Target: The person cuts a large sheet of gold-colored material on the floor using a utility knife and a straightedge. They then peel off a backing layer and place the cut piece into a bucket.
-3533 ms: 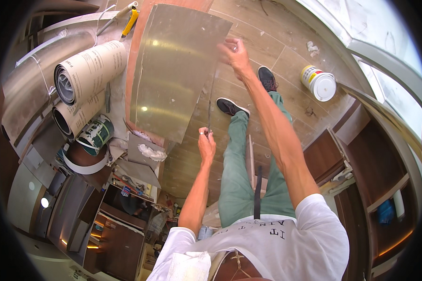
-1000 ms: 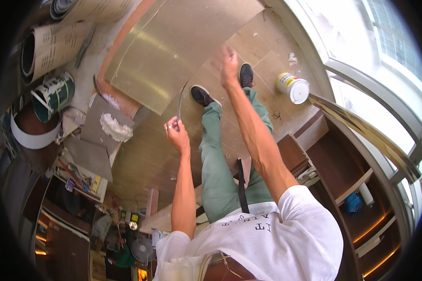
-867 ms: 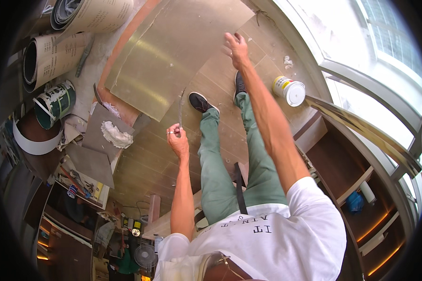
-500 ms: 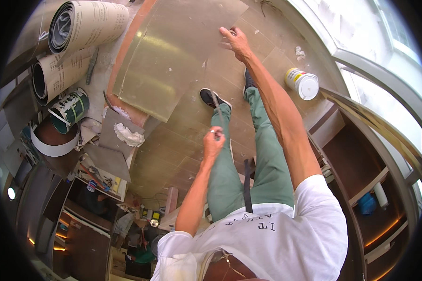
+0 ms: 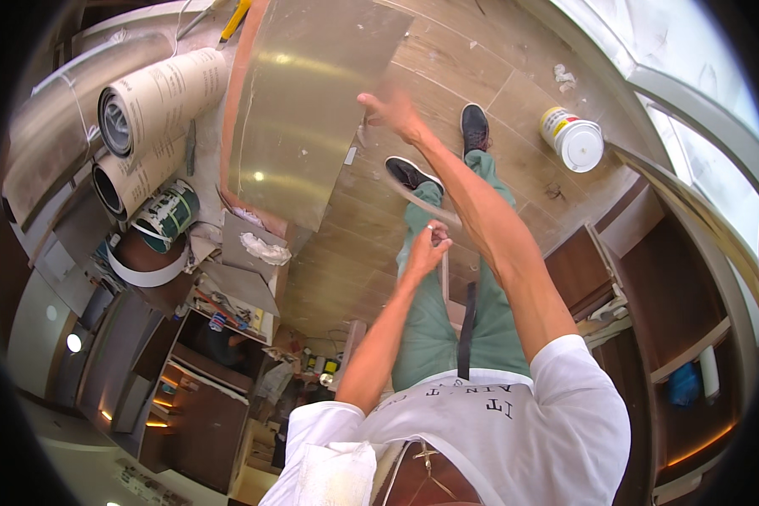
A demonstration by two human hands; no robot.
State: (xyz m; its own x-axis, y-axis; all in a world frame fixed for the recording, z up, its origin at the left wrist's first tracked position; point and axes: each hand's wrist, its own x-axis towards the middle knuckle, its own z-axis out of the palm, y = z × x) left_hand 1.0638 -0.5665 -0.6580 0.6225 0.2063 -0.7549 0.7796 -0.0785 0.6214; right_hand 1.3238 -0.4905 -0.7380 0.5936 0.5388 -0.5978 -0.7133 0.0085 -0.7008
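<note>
My left hand, a ring on one finger, is closed in a pinch in front of my legs. A thin, pale strip, smeared by motion, curves up and left from beside its fingertips. My right hand reaches over the right edge of a large, glossy grey-brown sheet. Its fingers look apart but are partly blurred, with nothing clearly held in them. The sheet lies to my left over an orange-brown board. A small white piece shows at the sheet's edge.
Large rolls and a green paint-spattered bucket stand at left. A white lump sits on a grey board. A white bucket is on the tiled floor at right. Brown cabinets line the right side.
My right hand has moved left and nearer, toward the sheet's edge. The pale strip now curves lower and to the right beside my left hand. The whole view has shifted.
</note>
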